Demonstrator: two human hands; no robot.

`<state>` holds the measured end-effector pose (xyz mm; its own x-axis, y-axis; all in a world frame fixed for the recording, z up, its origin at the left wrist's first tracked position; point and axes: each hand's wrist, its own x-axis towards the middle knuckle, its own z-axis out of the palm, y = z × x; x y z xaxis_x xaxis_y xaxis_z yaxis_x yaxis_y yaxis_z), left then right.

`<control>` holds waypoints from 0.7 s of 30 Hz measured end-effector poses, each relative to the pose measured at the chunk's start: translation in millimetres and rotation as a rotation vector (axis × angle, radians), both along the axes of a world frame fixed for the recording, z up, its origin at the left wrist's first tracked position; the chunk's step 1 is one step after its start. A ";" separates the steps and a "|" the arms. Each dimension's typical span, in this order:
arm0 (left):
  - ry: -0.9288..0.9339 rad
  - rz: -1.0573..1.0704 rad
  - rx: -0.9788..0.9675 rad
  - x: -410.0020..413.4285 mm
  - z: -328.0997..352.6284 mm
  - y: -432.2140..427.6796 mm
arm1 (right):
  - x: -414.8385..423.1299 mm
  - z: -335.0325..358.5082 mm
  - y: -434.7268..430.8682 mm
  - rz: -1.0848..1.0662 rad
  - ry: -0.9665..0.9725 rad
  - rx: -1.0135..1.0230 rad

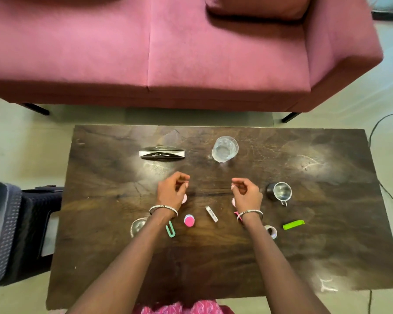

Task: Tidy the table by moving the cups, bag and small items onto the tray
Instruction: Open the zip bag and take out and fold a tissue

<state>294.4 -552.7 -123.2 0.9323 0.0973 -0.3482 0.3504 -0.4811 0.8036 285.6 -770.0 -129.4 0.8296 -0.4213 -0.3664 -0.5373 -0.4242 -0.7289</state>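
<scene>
Steel cups (280,192) number two, the glass (225,148) one; left grip (171,191) and right grip (246,193) curl loosely, empty.

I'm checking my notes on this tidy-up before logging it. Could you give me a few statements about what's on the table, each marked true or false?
1. The clear glass stands upright towards the far side of the table. True.
2. The steel mug stands left of the clear glass. False: it stands right of the glass and nearer the person.
3. The green marker lies flat near the table's right side. True.
4. The left hand grips the bag. False: the bag lies on the table, left of the glass and apart from the left hand.
</scene>
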 end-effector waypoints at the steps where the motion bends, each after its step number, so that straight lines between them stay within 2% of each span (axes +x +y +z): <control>1: -0.003 0.017 0.015 -14.0 6.0 6.8 | -13.3 5.5 6.2 0.000 -0.010 -0.009; 5: -0.024 0.102 0.032 -64.4 29.5 30.0 | -58.8 26.5 29.7 0.035 -0.048 -0.020; 16: -0.152 0.418 0.073 -202.3 113.3 106.9 | -146.9 103.2 121.0 0.259 -0.163 0.154; 21: -0.144 0.577 0.143 -245.5 140.3 167.2 | -163.8 126.9 185.4 0.502 -0.047 0.177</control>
<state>49.0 -385.5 17.1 0.7520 0.6372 -0.1689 0.4790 -0.3523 0.8040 121.8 -584.5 -2.6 0.9303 0.0967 -0.3538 -0.2650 -0.4895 -0.8307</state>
